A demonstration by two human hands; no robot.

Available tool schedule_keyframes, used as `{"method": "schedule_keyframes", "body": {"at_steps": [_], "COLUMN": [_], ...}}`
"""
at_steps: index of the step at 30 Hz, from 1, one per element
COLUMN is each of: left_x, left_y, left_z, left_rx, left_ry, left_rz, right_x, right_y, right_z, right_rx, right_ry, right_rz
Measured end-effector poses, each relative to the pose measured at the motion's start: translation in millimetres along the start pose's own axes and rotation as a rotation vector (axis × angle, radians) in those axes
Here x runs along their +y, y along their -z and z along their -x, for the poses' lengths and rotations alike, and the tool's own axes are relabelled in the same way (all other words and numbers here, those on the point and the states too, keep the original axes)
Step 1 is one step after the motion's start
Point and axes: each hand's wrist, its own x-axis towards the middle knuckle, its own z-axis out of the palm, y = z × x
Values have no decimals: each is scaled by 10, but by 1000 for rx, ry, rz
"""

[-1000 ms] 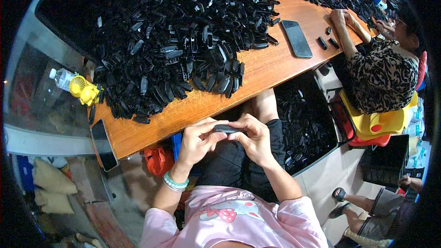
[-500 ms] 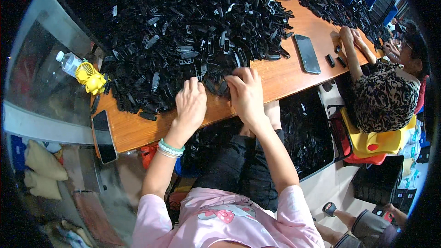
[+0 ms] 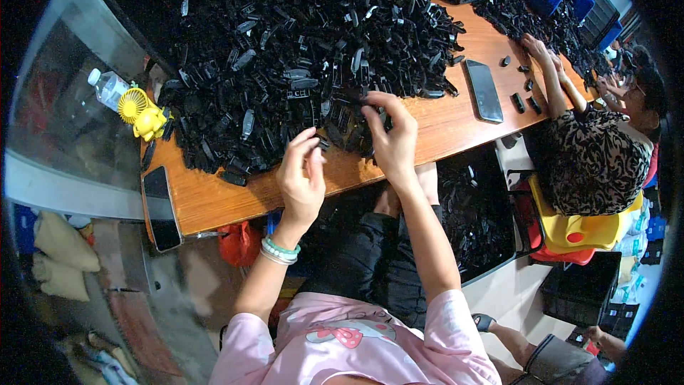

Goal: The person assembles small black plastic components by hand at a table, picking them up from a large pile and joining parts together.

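A wide heap of small black plastic parts [image 3: 249, 93] covers much of the wooden table before me. My left hand [image 3: 302, 182] is at the heap's near edge, its fingers curled around a small black plastic part [image 3: 323, 144] that shows only in part. To its right and a little farther in, my right hand [image 3: 392, 135] pinches a dark plastic part [image 3: 354, 98] between thumb and forefinger. That part blends into the heap behind it, so its outline is unclear. The two hands are apart from each other.
A phone [image 3: 483, 90] lies right of the heap, another phone [image 3: 162, 208] at the table's left corner. Near it stand a yellow fan [image 3: 146, 115] and a bottle [image 3: 110, 89]. A co-worker [image 3: 598, 157] sits at the right. A bin of black parts [image 3: 477, 221] stands below the table [image 3: 449, 128].
My left hand has turned and drawn slightly back from the heap. My right hand has lifted its fingertips farther into the heap. The co-worker's hands have shifted, and more loose parts show beside them.
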Motion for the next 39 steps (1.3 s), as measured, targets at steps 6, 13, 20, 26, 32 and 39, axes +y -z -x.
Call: {"method": "schedule_keyframes", "body": {"at_steps": [6, 13, 20, 26, 32, 39], "left_x": [345, 546, 694, 778, 762, 804], "left_y": [141, 390, 488, 518, 508, 315], "left_z": [110, 252, 191, 114, 42, 226], "left_rx": [-79, -428, -497, -484, -536, -447], "left_ry": [639, 543, 287, 54, -31, 411], "left_rz": [918, 467, 210, 79, 49, 220], "right_x": [-321, -668, -648, -748, -702, -673], "right_y": [263, 535, 516, 517, 488, 408], "right_z": [389, 742, 807, 881, 937, 951], "right_rx": [-56, -502, -499, -518, -480, -399], "right_ry": [-511, -581, -67, 15, 27, 68], "right_rz": [-514, -721, -170, -53, -116, 147]}}
